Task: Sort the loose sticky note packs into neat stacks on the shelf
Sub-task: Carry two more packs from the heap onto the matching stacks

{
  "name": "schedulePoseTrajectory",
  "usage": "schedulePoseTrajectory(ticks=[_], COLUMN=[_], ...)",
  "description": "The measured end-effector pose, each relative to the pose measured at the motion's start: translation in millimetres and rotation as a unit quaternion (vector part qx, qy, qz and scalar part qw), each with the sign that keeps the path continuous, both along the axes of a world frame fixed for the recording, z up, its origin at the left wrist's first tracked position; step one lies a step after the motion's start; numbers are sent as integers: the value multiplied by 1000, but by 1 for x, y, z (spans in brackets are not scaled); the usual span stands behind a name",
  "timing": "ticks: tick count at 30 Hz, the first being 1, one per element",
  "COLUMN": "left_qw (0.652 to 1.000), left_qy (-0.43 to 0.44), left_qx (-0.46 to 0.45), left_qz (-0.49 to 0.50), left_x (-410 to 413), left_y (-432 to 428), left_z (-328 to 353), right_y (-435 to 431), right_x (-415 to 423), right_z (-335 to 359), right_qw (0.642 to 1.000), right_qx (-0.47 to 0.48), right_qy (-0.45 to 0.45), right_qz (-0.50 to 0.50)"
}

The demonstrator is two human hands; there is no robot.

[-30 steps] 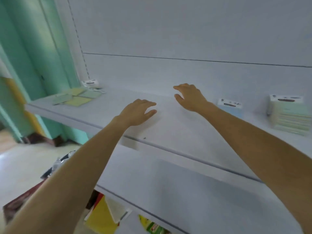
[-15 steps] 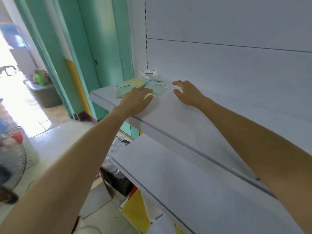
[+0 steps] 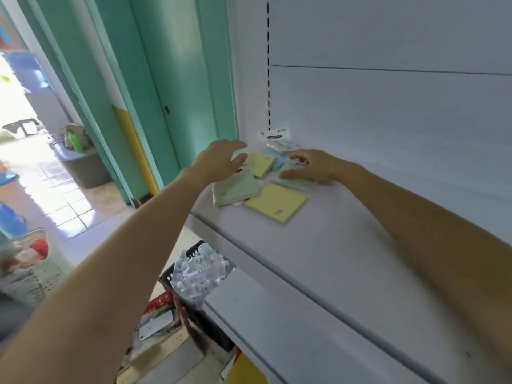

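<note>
- Packs scattered at the far left end of the shelf (image 3: 318,245), near the back panel: a green pack (image 3: 235,191) at the front left, a yellow pack (image 3: 277,202) just beside it, a second yellow pack (image 3: 261,162) behind, a pale green pack (image 3: 295,181) to the right, a white-labelled pack (image 3: 277,135) leaning at the back. Some overlap; none squared up.
- Change over the last second: both hands were over a bare stretch of shelf, well apart from the pile. They have now travelled left along the shelf and arrived at it.
- Left hand (image 3: 219,159): fingers spread and loose, hovering above the green pack and the rear yellow one. Grasping nothing that I can see; contact with the packs cannot be told.
- Right hand (image 3: 313,167): palm down, fingers extended, lying on the pale green pack. Pressing or steadying rather than gripping, by the look of it.
- Reading: the reach is done, sorting of this pile is about to start. No neat stack exists here yet.
- Likely next need: gather like colours, align edges. Front yellow pack sits closest to the shelf lip; it could slide off if nudged.
</note>
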State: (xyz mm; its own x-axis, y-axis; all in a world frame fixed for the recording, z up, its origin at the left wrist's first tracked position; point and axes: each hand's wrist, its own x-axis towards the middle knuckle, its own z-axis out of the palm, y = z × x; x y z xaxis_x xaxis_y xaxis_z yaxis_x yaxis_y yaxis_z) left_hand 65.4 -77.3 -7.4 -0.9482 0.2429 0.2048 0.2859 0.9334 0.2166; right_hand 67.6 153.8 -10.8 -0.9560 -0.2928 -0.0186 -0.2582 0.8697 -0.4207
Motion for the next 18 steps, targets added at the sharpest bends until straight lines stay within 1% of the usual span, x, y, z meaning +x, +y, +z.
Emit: schedulePoseTrajectory(ticks=[3, 5, 8, 10, 13, 15, 18], left_qw=[999, 999, 999, 997, 992, 990, 987], left_qy=[-26, -35, -4, 21, 15, 1, -18], left_qx=[0, -3, -19, -25, -29, -54, -107], left_qz=[-29, -37, -44, -70, -118, -133, -122], left_x=[-33, -52, -74, -85, -95, -98, -103], left_y=[13, 25, 40, 52, 75, 92, 109], left_z=[3, 3, 0, 0, 1, 2, -2], right_y=[10, 21, 34, 41, 48, 50, 52], right_x=[-6, -9, -10, -9, -2, 4, 12], right_z=[1, 1, -2, -3, -4, -2, 0], right_qw=[1000, 998, 990, 983, 972, 965, 952], right_qx=[-3, 7, 19, 22, 18, 21, 47], right_qy=[-15, -23, -37, -37, -39, -46, -42], right_qz=[-26, -66, -136, -177, -232, -256, -301])
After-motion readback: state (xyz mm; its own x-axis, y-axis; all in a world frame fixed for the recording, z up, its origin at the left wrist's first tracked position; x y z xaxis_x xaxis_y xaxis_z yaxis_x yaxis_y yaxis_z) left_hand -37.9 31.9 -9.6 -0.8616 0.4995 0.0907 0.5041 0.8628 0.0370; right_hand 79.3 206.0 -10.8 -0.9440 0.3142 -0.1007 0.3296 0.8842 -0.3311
